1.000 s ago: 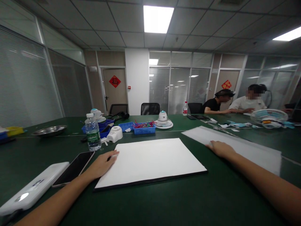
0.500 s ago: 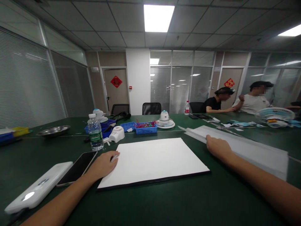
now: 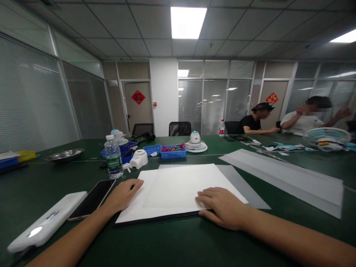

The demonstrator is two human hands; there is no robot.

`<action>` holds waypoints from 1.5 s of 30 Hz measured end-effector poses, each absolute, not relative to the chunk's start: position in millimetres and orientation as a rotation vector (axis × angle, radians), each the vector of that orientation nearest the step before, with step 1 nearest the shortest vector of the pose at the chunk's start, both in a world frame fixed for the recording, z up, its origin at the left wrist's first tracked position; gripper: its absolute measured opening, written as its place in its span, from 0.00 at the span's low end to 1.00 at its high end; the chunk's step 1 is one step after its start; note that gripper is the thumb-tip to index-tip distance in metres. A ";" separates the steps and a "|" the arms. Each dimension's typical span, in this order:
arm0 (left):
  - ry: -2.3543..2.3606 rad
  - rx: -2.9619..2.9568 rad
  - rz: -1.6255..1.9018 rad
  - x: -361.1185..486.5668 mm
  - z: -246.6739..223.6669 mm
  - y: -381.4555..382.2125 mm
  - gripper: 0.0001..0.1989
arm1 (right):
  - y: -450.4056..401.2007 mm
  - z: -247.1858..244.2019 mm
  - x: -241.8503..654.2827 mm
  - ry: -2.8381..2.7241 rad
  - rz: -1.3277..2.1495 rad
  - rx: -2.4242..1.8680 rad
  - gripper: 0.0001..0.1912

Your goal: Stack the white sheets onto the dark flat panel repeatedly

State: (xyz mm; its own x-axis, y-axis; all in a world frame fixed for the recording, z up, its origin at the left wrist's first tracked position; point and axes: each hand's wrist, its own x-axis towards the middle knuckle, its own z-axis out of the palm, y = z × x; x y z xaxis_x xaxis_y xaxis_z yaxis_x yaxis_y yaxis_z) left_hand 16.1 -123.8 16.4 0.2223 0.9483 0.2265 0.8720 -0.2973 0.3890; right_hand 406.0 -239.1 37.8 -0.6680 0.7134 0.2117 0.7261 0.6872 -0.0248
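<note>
A white rectangular pad (image 3: 133, 212) with a dark lower edge lies flat on the table before me. A thin translucent sheet (image 3: 251, 198) rests on it, shifted so its right part overhangs onto the table. My left hand (image 3: 125, 194) lies at the pad's left edge, fingers loosely bent and apart, with nothing visible in it. Over the sheet, my right hand (image 3: 222, 207) is open, its fingers lying on the surface and its thumb by the pad's front edge. More translucent sheets (image 3: 289, 180) lie in a stack to the right.
Left of the pad are a dark-screened phone (image 3: 93, 199), a white device (image 3: 48, 220) and a water bottle (image 3: 113, 157). Beyond it stand a blue tray (image 3: 174, 154) of colourful small parts and a white fan part (image 3: 195, 142). Two people (image 3: 258, 120) sit at the far right.
My right hand has moved left from the stack, and a translucent sheet now lies over the pad. My left hand has stayed nearly still. One person at the right has raised their hands.
</note>
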 end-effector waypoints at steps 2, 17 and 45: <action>1.735 2.316 0.637 16.3 14.1 -122.5 0.32 | -244.3 41.0 404.7 -2.729 0.026 -1.114 0.29; 1.803 2.336 0.547 16.8 13.4 -119.2 0.28 | -173.9 29.5 501.2 -2.392 -0.192 -1.557 0.33; 1.726 2.381 0.544 6.2 -1.6 -109.6 0.34 | -167.0 26.3 540.3 -2.149 -0.604 -1.991 0.21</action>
